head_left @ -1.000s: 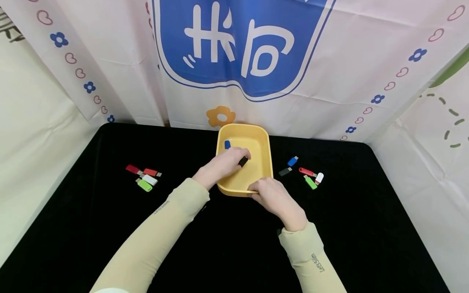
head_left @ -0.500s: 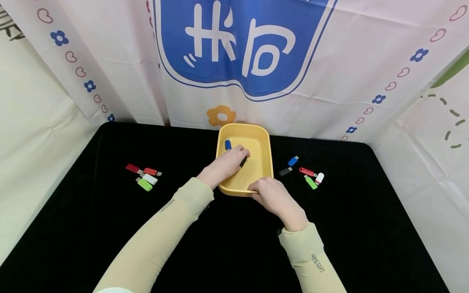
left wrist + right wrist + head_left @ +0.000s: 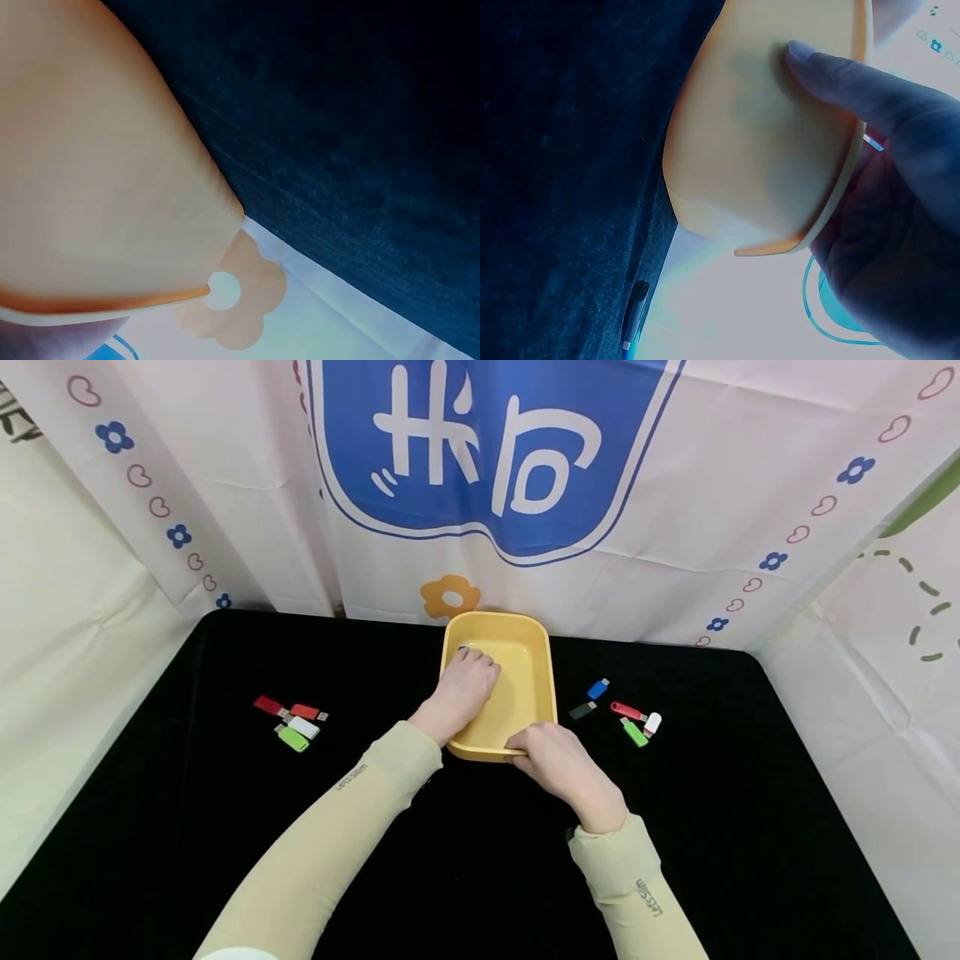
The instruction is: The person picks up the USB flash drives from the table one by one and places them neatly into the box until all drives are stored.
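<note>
A yellow box [image 3: 517, 693] stands at the back middle of the black table. Inside it is my left hand [image 3: 461, 689], palm down with curled fingers, over the black USB stick seen in the earlier views; hand and fingers now hide that stick. Just past the knuckles peeks the end of a blue USB stick [image 3: 462, 647]. My right hand [image 3: 558, 764] grips the near right corner of the box rim, thumb [image 3: 832, 79] pressed on the outer wall in the right wrist view. In the left wrist view the box wall [image 3: 112, 165] covers the hand's work.
Left of the box lie a dark red [image 3: 268, 704], a red [image 3: 305, 712], a white [image 3: 303, 727] and a green USB stick [image 3: 292, 739]. Right of it are blue [image 3: 597, 689], black [image 3: 582, 710], red [image 3: 627, 711], white [image 3: 653, 723] and green sticks [image 3: 633, 732]. A printed curtain [image 3: 675, 585] hangs behind.
My left hand has shifted left and farther back inside the box, toward the blue USB stick, and the black stick has gone out of sight beneath it. The right hand keeps its grip.
</note>
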The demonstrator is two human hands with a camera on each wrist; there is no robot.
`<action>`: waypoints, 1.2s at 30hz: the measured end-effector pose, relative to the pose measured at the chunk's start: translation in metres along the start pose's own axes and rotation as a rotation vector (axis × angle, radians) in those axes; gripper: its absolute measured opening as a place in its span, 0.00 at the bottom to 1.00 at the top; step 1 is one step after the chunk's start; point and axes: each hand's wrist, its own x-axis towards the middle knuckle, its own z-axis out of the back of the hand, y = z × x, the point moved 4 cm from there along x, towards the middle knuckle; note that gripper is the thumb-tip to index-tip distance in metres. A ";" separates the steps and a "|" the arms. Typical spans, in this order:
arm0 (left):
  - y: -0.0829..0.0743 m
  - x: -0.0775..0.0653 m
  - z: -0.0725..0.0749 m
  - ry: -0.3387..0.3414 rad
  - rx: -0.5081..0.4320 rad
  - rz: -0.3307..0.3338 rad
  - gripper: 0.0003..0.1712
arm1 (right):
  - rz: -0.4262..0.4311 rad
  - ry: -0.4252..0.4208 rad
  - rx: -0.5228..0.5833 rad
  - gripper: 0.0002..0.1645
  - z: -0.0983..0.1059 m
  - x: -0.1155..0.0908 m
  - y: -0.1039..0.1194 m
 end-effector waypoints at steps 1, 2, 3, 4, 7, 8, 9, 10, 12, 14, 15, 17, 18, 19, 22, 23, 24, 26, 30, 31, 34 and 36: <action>0.001 0.000 0.000 0.008 0.022 0.001 0.15 | 0.000 -0.002 -0.002 0.09 0.000 0.000 0.000; 0.002 0.001 -0.001 0.015 0.038 0.003 0.16 | 0.001 -0.002 -0.004 0.09 0.000 0.000 0.000; 0.003 0.002 -0.001 0.023 0.051 0.004 0.16 | 0.001 -0.003 -0.006 0.09 0.000 0.000 0.000; 0.004 0.002 -0.001 0.034 0.063 0.007 0.17 | 0.000 -0.003 -0.006 0.09 0.000 0.000 0.000; 0.007 0.005 -0.002 0.058 0.071 0.025 0.18 | -0.004 0.001 -0.003 0.09 0.000 0.000 0.000; 0.007 0.006 -0.003 0.062 0.066 0.034 0.19 | -0.004 0.002 -0.002 0.09 0.000 0.000 0.001; 0.008 0.007 -0.004 0.068 0.062 0.047 0.19 | -0.004 0.003 -0.001 0.09 0.000 0.000 0.001; 0.009 0.008 -0.005 0.074 0.060 0.059 0.21 | -0.004 0.004 0.002 0.09 0.000 0.000 0.001; 0.010 0.010 -0.007 0.089 0.078 0.078 0.23 | -0.002 0.005 0.006 0.09 0.000 0.001 0.001; 0.010 0.010 -0.008 0.109 0.099 0.095 0.26 | -0.001 0.005 0.008 0.09 0.001 0.001 0.001; 0.010 0.011 -0.009 0.120 0.114 0.104 0.27 | 0.000 0.005 0.010 0.09 0.001 0.001 0.001; 0.010 0.011 -0.011 0.137 0.142 0.116 0.28 | 0.000 0.004 0.007 0.09 0.001 0.001 0.001; 0.010 0.012 -0.011 0.140 0.144 0.123 0.28 | 0.001 0.005 0.006 0.09 0.001 0.001 0.001; 0.010 0.013 -0.012 0.142 0.148 0.129 0.27 | 0.001 0.005 0.004 0.09 0.001 0.000 0.001; 0.010 0.014 -0.012 0.149 0.146 0.143 0.27 | -0.001 0.004 -0.001 0.09 0.001 0.000 0.001; 0.010 0.015 -0.012 0.152 0.141 0.148 0.26 | -0.002 0.005 0.000 0.09 0.001 0.000 0.001; 0.010 0.015 -0.012 0.158 0.140 0.154 0.26 | -0.002 0.003 0.000 0.09 0.001 0.000 0.001; 0.011 0.016 -0.011 0.167 0.138 0.164 0.26 | -0.002 -0.001 -0.001 0.09 0.001 0.000 0.001; 0.012 0.018 -0.010 0.175 0.124 0.174 0.26 | -0.001 -0.010 0.003 0.08 0.001 0.001 -0.001; 0.012 0.019 -0.011 0.176 0.121 0.173 0.26 | -0.001 -0.011 0.005 0.08 0.000 0.001 -0.001; 0.013 0.022 -0.011 0.181 0.124 0.174 0.26 | 0.000 -0.012 0.013 0.08 0.000 0.001 -0.002; 0.013 0.024 -0.011 0.181 0.136 0.180 0.26 | 0.004 -0.011 0.023 0.08 0.000 0.001 -0.002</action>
